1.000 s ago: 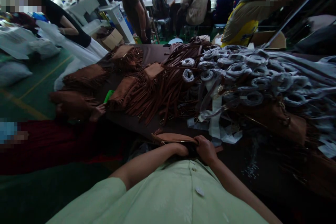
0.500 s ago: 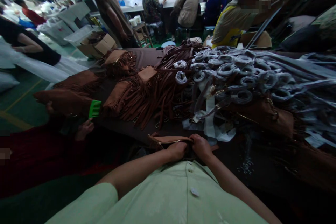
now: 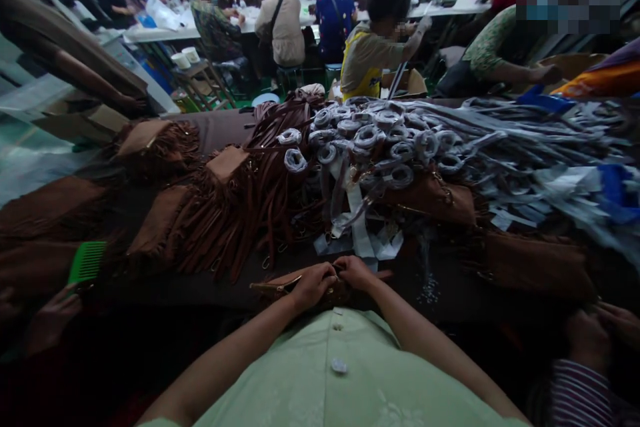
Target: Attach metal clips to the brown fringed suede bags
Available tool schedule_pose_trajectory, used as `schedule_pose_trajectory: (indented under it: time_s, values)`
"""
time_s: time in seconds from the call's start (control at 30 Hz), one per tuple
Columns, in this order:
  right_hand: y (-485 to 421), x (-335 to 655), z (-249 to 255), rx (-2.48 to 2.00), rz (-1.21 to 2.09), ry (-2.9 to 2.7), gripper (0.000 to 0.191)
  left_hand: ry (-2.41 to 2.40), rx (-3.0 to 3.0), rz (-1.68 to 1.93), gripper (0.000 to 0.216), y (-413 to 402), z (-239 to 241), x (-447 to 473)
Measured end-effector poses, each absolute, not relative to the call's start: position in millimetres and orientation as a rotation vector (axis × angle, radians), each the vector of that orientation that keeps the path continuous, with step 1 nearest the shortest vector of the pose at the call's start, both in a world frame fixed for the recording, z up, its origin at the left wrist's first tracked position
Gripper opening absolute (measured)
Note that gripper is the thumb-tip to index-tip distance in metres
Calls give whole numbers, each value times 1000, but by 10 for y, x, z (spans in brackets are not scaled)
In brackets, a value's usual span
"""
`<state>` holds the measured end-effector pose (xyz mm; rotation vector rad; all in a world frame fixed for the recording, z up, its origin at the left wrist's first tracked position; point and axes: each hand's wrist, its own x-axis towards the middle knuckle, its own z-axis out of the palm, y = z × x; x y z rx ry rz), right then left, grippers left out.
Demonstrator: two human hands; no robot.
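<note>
Left hand (image 3: 317,283) closed on brown bag (image 3: 280,281) along its upper edge; right hand (image 3: 357,273) pinching the bag's right end, just beside the left; bag lower centre of frame, by near edge of bench (image 3: 217,128); wrapped strap coils (image 3: 367,137) just above centre; green comb (image 3: 87,261) lower left, in co-worker's hand (image 3: 55,317)

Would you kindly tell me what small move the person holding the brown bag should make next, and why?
Perhaps the left hand should slide toward the left end of the gold zip, while the right hand steadies the brown bag: both hands sit close together at its top, leaving the zip's left stretch unsupported and seemingly gaping.
</note>
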<state>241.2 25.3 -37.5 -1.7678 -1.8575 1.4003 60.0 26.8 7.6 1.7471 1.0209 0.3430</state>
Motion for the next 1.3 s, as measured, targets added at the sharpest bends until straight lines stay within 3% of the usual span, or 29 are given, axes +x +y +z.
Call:
schedule_pose_trajectory:
  time_s: [0.27,0.47,0.6,0.93,1.3]
  values:
    - [5,2732,-396,-1698,1362,-1582,25,962,1679,245,13,309,83,657]
    - [-82,4134,-514,-2342,898,-1118,44,959,1565,288,14,292,46,607]
    - [-24,4916,-643,-2655,709,-878,42,983,1544,250,15,295,54,619]
    - [297,5238,-1034,-2758,782,-948,28,1059,1481,264,15,228,58,623]
    - [316,5220,-998,-2815,807,-1008,33,1091,1437,268,17,226,4,617]
